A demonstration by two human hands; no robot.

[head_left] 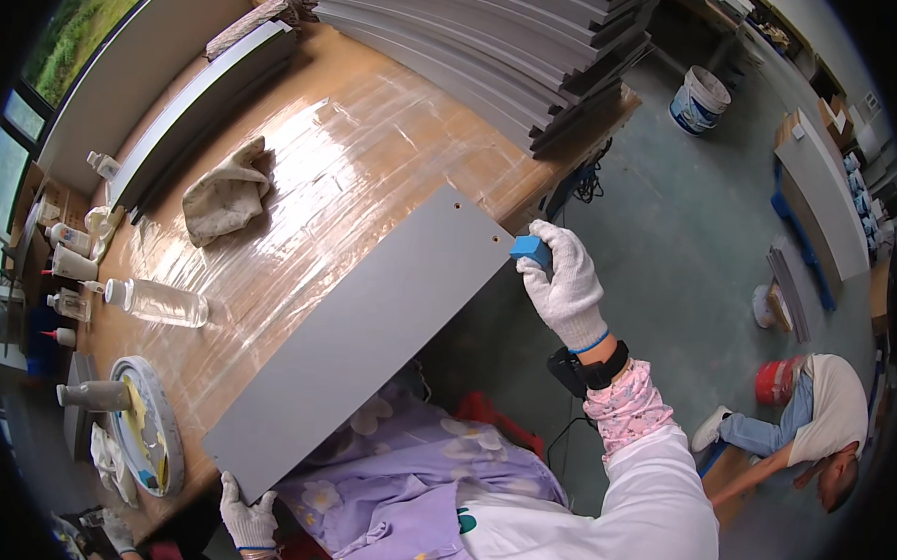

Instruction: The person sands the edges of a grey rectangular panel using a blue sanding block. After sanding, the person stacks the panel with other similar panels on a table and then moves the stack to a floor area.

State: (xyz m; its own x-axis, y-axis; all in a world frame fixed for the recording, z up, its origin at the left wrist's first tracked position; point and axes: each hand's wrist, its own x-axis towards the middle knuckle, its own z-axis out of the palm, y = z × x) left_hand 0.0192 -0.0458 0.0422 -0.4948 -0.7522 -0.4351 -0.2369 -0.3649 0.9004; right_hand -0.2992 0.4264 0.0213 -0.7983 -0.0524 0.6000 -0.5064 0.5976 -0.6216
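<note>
A long flat grey panel (366, 326) lies slantwise on the table's near edge, with small holes at its far right end. My right hand (568, 290), in a white knit glove, pinches a small blue block (531, 250) against the panel's right end edge. My left hand (246, 519), gloved too, grips the panel's near left corner; part of its fingers is hidden. Left of the panel, a clear bottle of liquid (162, 303) lies on its side and a crumpled, stained cloth (225, 192) rests on the table.
Stacked grey panels (488, 52) fill the table's far side. A round lid (147, 427) with yellow smears, a grey bottle (93, 396) and small bottles (70, 235) line the left. Another gloved hand (117, 532) shows lower left. A person (813, 416) bends low at right; a bucket (701, 99) stands on the floor.
</note>
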